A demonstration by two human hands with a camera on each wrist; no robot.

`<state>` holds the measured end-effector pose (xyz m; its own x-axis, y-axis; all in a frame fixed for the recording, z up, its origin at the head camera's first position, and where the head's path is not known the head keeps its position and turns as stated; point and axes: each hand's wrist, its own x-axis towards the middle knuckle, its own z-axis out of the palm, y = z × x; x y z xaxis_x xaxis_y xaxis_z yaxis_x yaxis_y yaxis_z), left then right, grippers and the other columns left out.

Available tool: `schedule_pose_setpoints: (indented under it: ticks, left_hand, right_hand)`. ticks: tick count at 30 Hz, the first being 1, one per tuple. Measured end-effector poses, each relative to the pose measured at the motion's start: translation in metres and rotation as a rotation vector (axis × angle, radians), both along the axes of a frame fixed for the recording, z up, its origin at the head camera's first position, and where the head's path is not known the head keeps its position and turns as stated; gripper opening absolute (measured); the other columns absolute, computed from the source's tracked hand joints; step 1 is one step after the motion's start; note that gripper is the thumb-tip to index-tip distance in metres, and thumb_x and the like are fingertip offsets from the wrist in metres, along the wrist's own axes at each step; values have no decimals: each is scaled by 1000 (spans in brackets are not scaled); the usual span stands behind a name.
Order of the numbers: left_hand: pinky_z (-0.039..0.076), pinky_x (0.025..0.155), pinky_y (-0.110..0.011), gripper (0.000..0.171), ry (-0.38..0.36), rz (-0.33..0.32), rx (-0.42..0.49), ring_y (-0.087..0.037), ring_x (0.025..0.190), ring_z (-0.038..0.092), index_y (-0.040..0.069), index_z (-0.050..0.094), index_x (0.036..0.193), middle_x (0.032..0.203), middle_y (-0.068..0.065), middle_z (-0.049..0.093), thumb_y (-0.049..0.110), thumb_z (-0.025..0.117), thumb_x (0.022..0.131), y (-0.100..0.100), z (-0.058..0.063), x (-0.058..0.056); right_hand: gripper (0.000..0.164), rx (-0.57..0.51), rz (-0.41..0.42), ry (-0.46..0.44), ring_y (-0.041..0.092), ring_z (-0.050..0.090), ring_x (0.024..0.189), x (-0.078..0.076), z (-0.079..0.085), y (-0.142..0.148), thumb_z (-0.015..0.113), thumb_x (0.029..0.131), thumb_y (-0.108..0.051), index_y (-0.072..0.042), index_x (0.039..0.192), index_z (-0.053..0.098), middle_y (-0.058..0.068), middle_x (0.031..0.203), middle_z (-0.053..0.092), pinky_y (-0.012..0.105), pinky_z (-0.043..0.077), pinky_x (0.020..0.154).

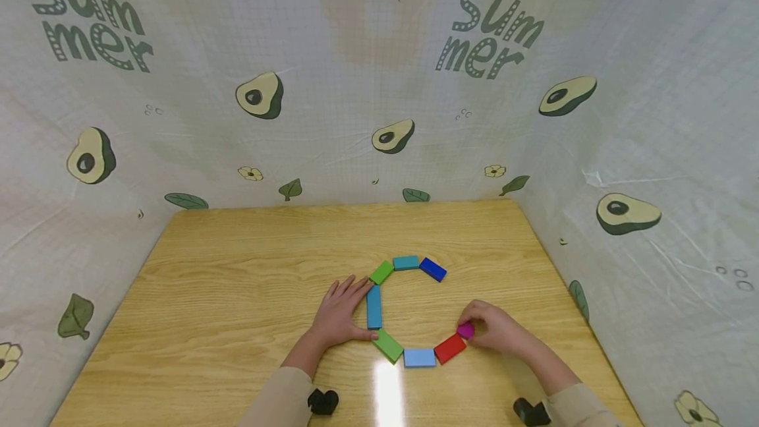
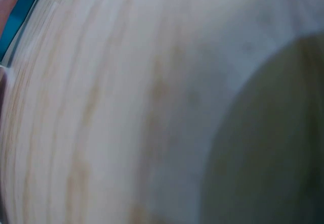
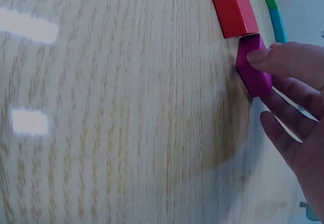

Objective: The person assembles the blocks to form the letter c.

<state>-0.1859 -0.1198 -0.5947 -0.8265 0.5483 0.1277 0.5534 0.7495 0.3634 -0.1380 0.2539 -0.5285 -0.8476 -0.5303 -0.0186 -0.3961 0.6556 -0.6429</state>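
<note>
Colored blocks lie end to end on the wooden table in an open curve. My right hand (image 1: 491, 328) pinches a purple block (image 3: 252, 72) between thumb and fingers, its end right at the corner of the red block (image 1: 450, 348). My left hand (image 1: 340, 315) lies spread along the curve's left side, beside the blue block (image 1: 373, 307). Its fingertips are at the upper green block (image 1: 382, 273), and its thumb touches the lower green block (image 1: 388, 346). A light blue block (image 1: 419, 358) sits between the lower green and red ones.
At the curve's top, a teal block (image 1: 406, 263) meets a dark blue block (image 1: 433, 269). Wooden table (image 1: 237, 269) surrounds the blocks. A white cloth (image 1: 332, 38) printed with avocados hangs behind and at both sides.
</note>
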Motion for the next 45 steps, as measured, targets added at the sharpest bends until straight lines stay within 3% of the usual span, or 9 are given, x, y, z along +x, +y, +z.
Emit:
schedule_pose_setpoints:
  ticks: [32,39,45]
  left_hand:
    - [13,114,-54,113,10,4,3,-31,145,20,18,33,154,156,-3,32,85,59,67,1,-1,2]
    - [10,115,-53,112,-86,24,84,-30,145,20,16,30,155,158,-5,28,78,67,69,-2,2,3]
    - [15,114,-55,111,-142,38,181,-33,144,22,14,29,155,159,-8,25,65,78,69,-6,14,0]
  right_hand:
    - [28,-25,35,40,17,60,93,-2,1,1,79,75,3,-8,99,71,0,100,64,33,52,82]
    - [25,22,-33,64,18,59,93,-7,7,-1,80,78,-5,-11,100,70,-4,101,61,36,52,81]
    - [29,52,-92,124,29,59,101,-18,18,-7,78,76,1,-6,103,71,1,106,61,50,49,88]
